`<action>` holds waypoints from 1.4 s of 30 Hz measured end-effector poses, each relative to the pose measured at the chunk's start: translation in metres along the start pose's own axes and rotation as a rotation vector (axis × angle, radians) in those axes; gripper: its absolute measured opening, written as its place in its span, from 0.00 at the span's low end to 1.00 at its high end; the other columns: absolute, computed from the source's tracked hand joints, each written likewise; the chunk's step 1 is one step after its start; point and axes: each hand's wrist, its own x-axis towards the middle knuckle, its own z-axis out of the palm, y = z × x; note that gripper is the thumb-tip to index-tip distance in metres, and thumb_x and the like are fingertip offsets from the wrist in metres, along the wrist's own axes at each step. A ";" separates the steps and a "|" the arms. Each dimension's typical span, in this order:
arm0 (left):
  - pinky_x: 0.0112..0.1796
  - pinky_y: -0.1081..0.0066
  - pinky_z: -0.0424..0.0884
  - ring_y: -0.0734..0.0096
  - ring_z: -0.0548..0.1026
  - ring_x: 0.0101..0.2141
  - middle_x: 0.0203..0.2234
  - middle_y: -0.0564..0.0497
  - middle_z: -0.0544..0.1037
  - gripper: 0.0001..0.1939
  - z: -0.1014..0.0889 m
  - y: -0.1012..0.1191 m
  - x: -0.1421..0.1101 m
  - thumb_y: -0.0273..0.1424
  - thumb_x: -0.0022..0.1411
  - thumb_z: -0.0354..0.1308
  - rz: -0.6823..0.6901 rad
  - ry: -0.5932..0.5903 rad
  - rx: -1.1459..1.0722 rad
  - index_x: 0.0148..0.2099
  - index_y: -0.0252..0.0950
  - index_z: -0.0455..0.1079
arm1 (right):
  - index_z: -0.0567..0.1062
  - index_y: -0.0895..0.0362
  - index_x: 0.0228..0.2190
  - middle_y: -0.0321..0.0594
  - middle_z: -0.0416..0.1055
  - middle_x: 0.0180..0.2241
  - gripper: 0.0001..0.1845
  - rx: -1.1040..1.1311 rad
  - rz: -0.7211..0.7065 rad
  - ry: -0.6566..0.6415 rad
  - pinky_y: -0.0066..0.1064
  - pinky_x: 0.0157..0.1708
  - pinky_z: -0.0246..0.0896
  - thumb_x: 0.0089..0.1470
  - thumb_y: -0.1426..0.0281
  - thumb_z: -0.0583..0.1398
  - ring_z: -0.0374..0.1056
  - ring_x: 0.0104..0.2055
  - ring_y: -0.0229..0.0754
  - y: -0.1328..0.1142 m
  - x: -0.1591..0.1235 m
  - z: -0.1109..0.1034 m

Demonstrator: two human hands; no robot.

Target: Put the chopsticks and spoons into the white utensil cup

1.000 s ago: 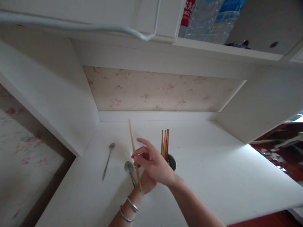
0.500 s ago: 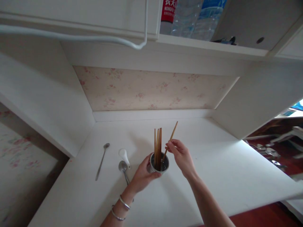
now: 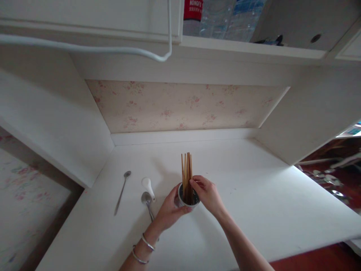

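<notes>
My left hand (image 3: 169, 210) is wrapped round a metal cup (image 3: 194, 205) on the white tabletop. Several wooden chopsticks (image 3: 186, 169) stand in the cup, bunched and nearly upright. With thumb and fingers pinched, my right hand (image 3: 207, 194) grips a chopstick at the right side of the bunch, just above the cup's rim. Left of the cup lie a white soup spoon (image 3: 147, 184) and a metal spoon (image 3: 146, 198), whose handle runs partly behind my left wrist. A long-handled metal spoon (image 3: 122, 192) lies farther left.
White side panels (image 3: 316, 113) bound the tabletop (image 3: 254, 195) left and right. Overhead, a shelf holds plastic bottles (image 3: 217, 19), and a white cable (image 3: 113, 49) hangs in front of the cabinet. Floral wallpaper (image 3: 180, 107) covers the back.
My right hand has moved left and slightly down, bringing its tilted chopstick upright against the others. The left hand still holds the cup in about the same place.
</notes>
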 end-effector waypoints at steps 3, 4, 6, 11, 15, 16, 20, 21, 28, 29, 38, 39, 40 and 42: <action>0.57 0.50 0.58 0.51 0.67 0.55 0.56 0.42 0.68 0.39 0.000 0.002 0.000 0.33 0.49 0.69 0.004 -0.011 0.016 0.62 0.40 0.59 | 0.74 0.56 0.39 0.42 0.77 0.36 0.15 0.077 0.006 -0.022 0.37 0.39 0.69 0.57 0.58 0.57 0.74 0.37 0.45 0.006 -0.003 -0.001; 0.57 0.49 0.58 0.51 0.66 0.56 0.57 0.42 0.68 0.38 0.000 0.004 0.000 0.33 0.50 0.68 0.005 -0.017 0.019 0.62 0.41 0.59 | 0.73 0.56 0.41 0.43 0.76 0.38 0.16 0.114 0.004 -0.036 0.38 0.41 0.69 0.57 0.58 0.58 0.74 0.39 0.46 0.008 -0.004 -0.003; 0.58 0.49 0.57 0.50 0.65 0.57 0.58 0.42 0.67 0.37 0.002 0.008 0.001 0.33 0.51 0.68 0.008 -0.037 0.021 0.62 0.41 0.59 | 0.69 0.55 0.49 0.45 0.73 0.47 0.22 0.207 -0.019 -0.106 0.42 0.49 0.65 0.55 0.58 0.60 0.70 0.50 0.48 0.014 -0.008 -0.006; 0.59 0.52 0.56 0.52 0.62 0.59 0.61 0.42 0.63 0.38 0.007 0.011 -0.003 0.35 0.56 0.64 0.019 -0.044 0.088 0.65 0.41 0.53 | 0.54 0.49 0.61 0.46 0.58 0.62 0.48 0.398 -0.087 -0.366 0.47 0.62 0.48 0.44 0.62 0.70 0.54 0.63 0.51 0.032 -0.023 -0.011; 0.62 0.53 0.50 0.53 0.53 0.63 0.65 0.44 0.56 0.42 0.009 0.007 -0.013 0.36 0.56 0.63 -0.004 -0.003 0.217 0.68 0.43 0.47 | 0.54 0.49 0.61 0.47 0.59 0.61 0.51 0.421 -0.091 -0.288 0.48 0.62 0.46 0.41 0.66 0.72 0.54 0.63 0.52 0.045 -0.029 -0.003; 0.62 0.53 0.49 0.53 0.52 0.64 0.65 0.44 0.54 0.42 0.008 0.007 -0.016 0.35 0.56 0.63 -0.011 0.018 0.255 0.68 0.44 0.46 | 0.55 0.49 0.61 0.47 0.59 0.61 0.50 0.426 -0.089 -0.264 0.49 0.62 0.46 0.41 0.67 0.72 0.55 0.63 0.53 0.048 -0.030 0.000; 0.58 0.58 0.59 0.57 0.59 0.61 0.62 0.43 0.59 0.35 -0.015 0.023 -0.023 0.35 0.56 0.62 -0.030 0.166 0.419 0.64 0.43 0.55 | 0.57 0.50 0.60 0.47 0.63 0.59 0.49 0.489 -0.067 -0.229 0.51 0.61 0.48 0.40 0.66 0.72 0.58 0.61 0.55 0.056 -0.032 0.011; 0.56 0.60 0.63 0.58 0.64 0.57 0.59 0.43 0.64 0.30 -0.027 0.029 -0.022 0.36 0.57 0.61 -0.045 0.213 0.478 0.61 0.42 0.60 | 0.57 0.50 0.60 0.47 0.64 0.58 0.49 0.512 -0.063 -0.227 0.51 0.61 0.48 0.39 0.66 0.72 0.58 0.61 0.55 0.058 -0.032 0.013; 0.43 0.66 0.68 0.62 0.74 0.41 0.41 0.46 0.75 0.17 -0.150 0.050 -0.008 0.40 0.59 0.51 -0.323 0.567 1.295 0.46 0.35 0.67 | 0.57 0.51 0.60 0.47 0.65 0.58 0.50 0.567 -0.051 -0.224 0.51 0.62 0.48 0.38 0.67 0.73 0.59 0.61 0.55 0.061 -0.033 0.016; 0.44 0.66 0.67 0.61 0.73 0.44 0.43 0.44 0.74 0.18 -0.165 0.049 -0.007 0.40 0.60 0.50 -0.395 0.575 1.409 0.47 0.34 0.65 | 0.57 0.51 0.60 0.47 0.65 0.58 0.50 0.571 -0.052 -0.235 0.51 0.61 0.48 0.38 0.67 0.73 0.59 0.61 0.55 0.060 -0.033 0.015; 0.37 0.62 0.67 0.49 0.75 0.40 0.36 0.38 0.78 0.16 -0.197 0.042 -0.001 0.40 0.58 0.46 -0.646 0.538 1.521 0.38 0.34 0.68 | 0.57 0.51 0.60 0.46 0.63 0.59 0.51 0.474 -0.064 -0.196 0.51 0.63 0.44 0.37 0.67 0.73 0.56 0.62 0.54 0.065 -0.034 0.012; 0.36 0.62 0.67 0.48 0.75 0.39 0.34 0.39 0.78 0.15 -0.198 0.044 0.000 0.39 0.57 0.47 -0.657 0.533 1.520 0.36 0.34 0.68 | 0.57 0.51 0.60 0.46 0.63 0.59 0.52 0.468 -0.066 -0.197 0.51 0.63 0.44 0.36 0.67 0.73 0.56 0.62 0.54 0.065 -0.034 0.012; 0.35 0.62 0.67 0.47 0.75 0.38 0.32 0.39 0.78 0.14 -0.200 0.047 0.001 0.39 0.57 0.47 -0.663 0.533 1.518 0.34 0.35 0.68 | 0.57 0.51 0.60 0.46 0.63 0.59 0.52 0.466 -0.071 -0.199 0.51 0.63 0.44 0.36 0.67 0.73 0.56 0.62 0.53 0.065 -0.034 0.012; 0.33 0.63 0.66 0.48 0.76 0.36 0.29 0.40 0.78 0.14 -0.203 0.054 0.002 0.39 0.56 0.47 -0.661 0.536 1.508 0.32 0.35 0.68 | 0.57 0.51 0.60 0.46 0.63 0.58 0.52 0.481 -0.087 -0.202 0.49 0.63 0.45 0.36 0.67 0.73 0.56 0.62 0.53 0.065 -0.034 0.011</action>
